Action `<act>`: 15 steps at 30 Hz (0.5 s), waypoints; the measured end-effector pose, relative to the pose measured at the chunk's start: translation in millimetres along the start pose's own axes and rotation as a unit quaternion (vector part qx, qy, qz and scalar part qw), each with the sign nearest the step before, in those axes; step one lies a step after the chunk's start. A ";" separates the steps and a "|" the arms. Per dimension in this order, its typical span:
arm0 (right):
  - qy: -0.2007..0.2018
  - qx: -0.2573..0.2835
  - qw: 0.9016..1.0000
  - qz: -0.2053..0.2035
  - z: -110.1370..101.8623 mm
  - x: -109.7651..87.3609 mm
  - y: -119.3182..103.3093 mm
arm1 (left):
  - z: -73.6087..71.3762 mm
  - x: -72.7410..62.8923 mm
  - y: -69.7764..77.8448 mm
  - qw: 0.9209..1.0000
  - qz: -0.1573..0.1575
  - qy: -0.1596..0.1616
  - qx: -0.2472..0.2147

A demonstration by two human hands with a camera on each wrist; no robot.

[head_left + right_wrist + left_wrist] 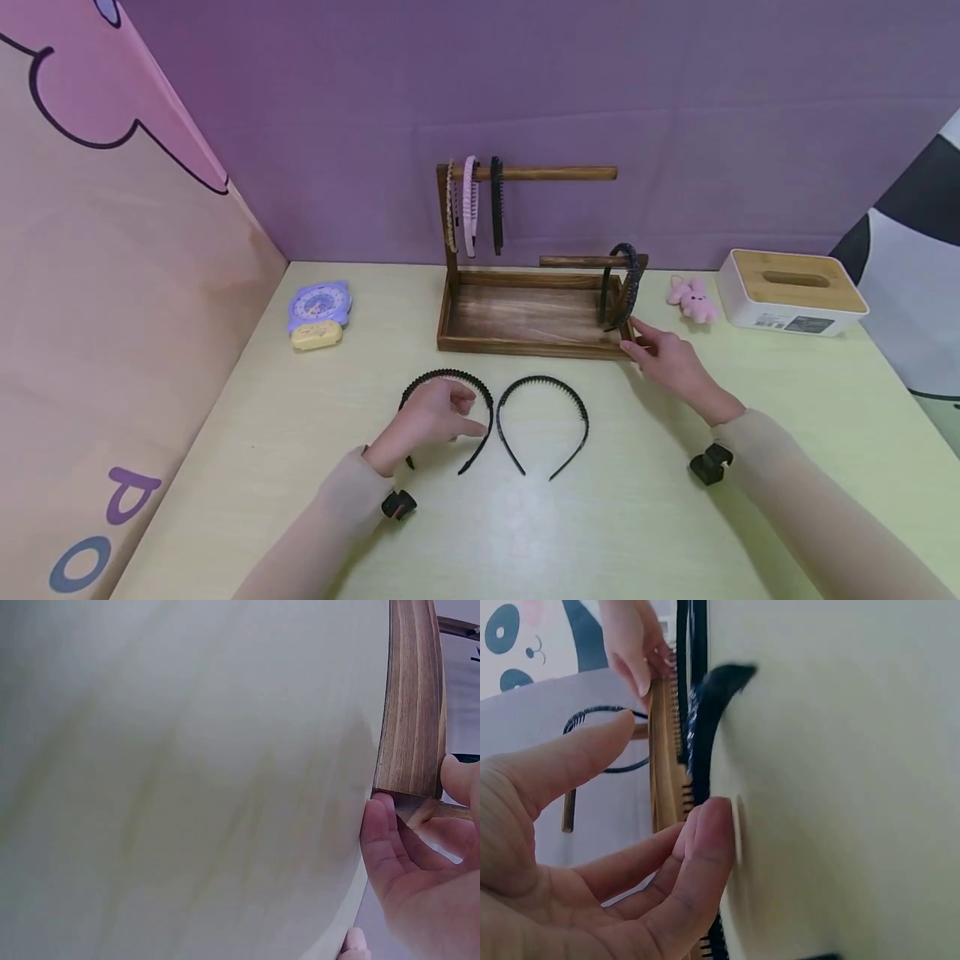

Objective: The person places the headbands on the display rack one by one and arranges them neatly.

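Note:
On the table lie two black headbands, a left one and a right one, both with toothed inner edges. My left hand hovers over the left headband, thumb and fingers apart; in the left wrist view its fingertips come close to a headband, and contact is unclear. At the front right corner of a wooden display rack, my right hand pinches the tray's edge between thumb and fingers, also seen in the right wrist view. A dark headband hangs on the rack's lower bar.
The rack's upper bar carries a braided beige headband, a pink one and a black one. Behind my right hand are a pink plush toy and a tissue box. A purple clock-like item stands far left.

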State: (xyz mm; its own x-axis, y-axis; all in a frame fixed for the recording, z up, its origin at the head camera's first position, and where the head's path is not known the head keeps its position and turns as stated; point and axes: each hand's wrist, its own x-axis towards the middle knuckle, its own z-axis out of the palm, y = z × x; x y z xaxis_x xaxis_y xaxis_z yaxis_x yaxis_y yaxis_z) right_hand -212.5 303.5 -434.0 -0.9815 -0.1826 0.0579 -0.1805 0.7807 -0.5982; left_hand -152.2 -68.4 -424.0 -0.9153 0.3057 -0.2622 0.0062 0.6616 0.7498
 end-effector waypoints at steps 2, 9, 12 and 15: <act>-0.001 0.002 1.000 -0.001 0.0 -0.2 -0.3 | 3.2 -3.2 -1.0 1.000 -0.003 -0.010 0.001; -0.002 0.004 1.000 -0.007 -0.7 -1.3 -1.4 | 13.4 -9.5 1.7 0.999 0.011 -0.016 0.050; -0.003 0.003 1.000 -0.006 -0.6 -1.4 -1.1 | 16.9 -10.6 2.5 0.996 0.034 -0.008 0.080; -0.004 0.000 1.000 -0.008 -0.9 -1.4 -0.6 | 19.8 -11.4 3.0 0.992 0.054 0.000 0.110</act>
State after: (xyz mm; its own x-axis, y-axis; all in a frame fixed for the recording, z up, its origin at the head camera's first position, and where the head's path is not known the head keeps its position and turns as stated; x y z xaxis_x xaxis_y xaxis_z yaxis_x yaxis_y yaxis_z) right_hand -211.1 303.9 -433.0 -0.9780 -0.1994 0.0611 -0.1959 0.7772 -0.5980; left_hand -133.7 -56.3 -430.7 -0.9047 0.3830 -0.1863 0.1929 0.7585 0.6225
